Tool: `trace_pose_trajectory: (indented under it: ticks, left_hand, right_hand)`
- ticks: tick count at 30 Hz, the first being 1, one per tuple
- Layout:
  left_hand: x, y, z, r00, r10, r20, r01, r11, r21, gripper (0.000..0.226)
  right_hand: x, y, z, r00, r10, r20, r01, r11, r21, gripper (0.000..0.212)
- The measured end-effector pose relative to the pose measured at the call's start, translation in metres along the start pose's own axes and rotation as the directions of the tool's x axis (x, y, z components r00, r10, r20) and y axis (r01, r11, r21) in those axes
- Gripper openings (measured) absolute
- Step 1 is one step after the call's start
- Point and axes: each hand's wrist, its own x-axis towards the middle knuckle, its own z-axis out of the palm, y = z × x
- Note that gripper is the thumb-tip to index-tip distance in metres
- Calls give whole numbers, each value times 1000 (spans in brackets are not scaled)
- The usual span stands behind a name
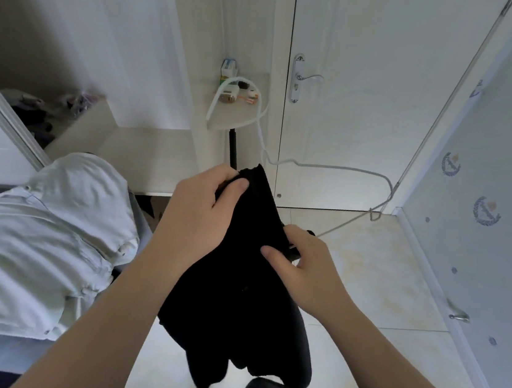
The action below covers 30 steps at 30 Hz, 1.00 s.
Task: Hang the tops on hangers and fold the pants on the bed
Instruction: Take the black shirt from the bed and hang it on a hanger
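Note:
A black garment (234, 304) hangs in front of me, bunched and draped down toward the floor. My left hand (201, 206) grips its upper edge with the thumb pressed on the cloth. My right hand (301, 264) holds the garment's right side, thumb on top. A white wire hanger (332, 168) pokes out from behind the garment's top and reaches right toward the wall. Pale light-blue pants (37, 231) lie spread on the bed at the left.
A white door with a metal handle (307, 77) stands straight ahead. A small shelf (236, 107) with small items juts out left of it. A patterned wall panel (490, 190) runs along the right. Tiled floor (383, 274) lies below.

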Motion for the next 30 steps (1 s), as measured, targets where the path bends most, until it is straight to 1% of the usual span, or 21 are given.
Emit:
trace_pose_trajectory:
  ticks: [1, 3, 4, 5, 8, 11, 13, 16, 18, 20, 22, 24, 26, 28, 30]
  left_hand:
    - [-1, -3, 0, 1000, -20, 10, 20, 1000, -10, 23]
    - [-3, -9, 0, 998, -52, 29, 53, 998, -31, 21]
    - [-4, -13, 0, 997, -63, 44, 65, 997, -38, 20]
    - [-7, -16, 2, 996, -73, 59, 75, 996, -39, 19]
    - [-15, -28, 6, 991, -112, 68, 114, 993, -23, 18]
    - [-19, -41, 7, 988, -150, 31, 150, 989, -14, 17]
    - [-21, -47, 7, 987, -160, 21, 160, 987, -2, 16]
    - [-27, -53, 7, 988, -152, 28, 152, 988, 6, 15]
    - [-29, -58, 4, 988, -145, 51, 144, 989, 18, 14]
    - [-31, -64, -1, 988, -135, 71, 134, 991, 14, 15]
    - [-32, -67, -10, 991, -105, 86, 105, 994, 6, 26]
    - [-32, -70, -20, 990, -94, 106, 91, 995, 26, 34]
    - [-34, -76, -30, 987, -85, 136, 78, 995, 57, 27]
    - [-37, -83, -37, 977, -92, 195, 76, 993, 88, 20]
    - [-41, -89, -41, 960, -100, 260, 75, 992, 105, 20]
  right_hand:
    - [-4, 4, 0, 999, -1, 42, -1, 1000, 29, 20]
    - [-11, 14, 3, 988, 17, 151, -29, 997, 78, 12]
    - [-13, 21, 5, 981, 24, 191, -37, 997, 64, 10]
    - [-14, 29, 7, 979, 18, 205, -22, 1000, 18, 14]
    - [-17, 49, 9, 981, -51, 186, 84, 981, -173, 26]
    - [-26, 61, 10, 982, -102, 160, 134, 969, -206, 31]
    - [-32, 70, 13, 980, -108, 165, 145, 962, -233, 28]
    - [-38, 89, 18, 983, -40, 177, 89, 957, -276, 17]
    - [-42, 104, 19, 978, 35, 203, 37, 940, -339, 15]
    - [-45, 118, 16, 971, 111, 210, -3, 891, -455, 12]
    - [-44, 130, 11, 961, 180, 212, -32, 828, -560, 15]
    - [-43, 140, 2, 949, 234, 213, -54, 783, -619, 15]
    - [-41, 147, -8, 944, 266, 197, -89, 778, -622, 15]
    - [-36, 149, -21, 947, 263, 181, -101, 784, -613, 19]
    - [-26, 144, -35, 954, 244, 175, -120, 844, -522, 16]
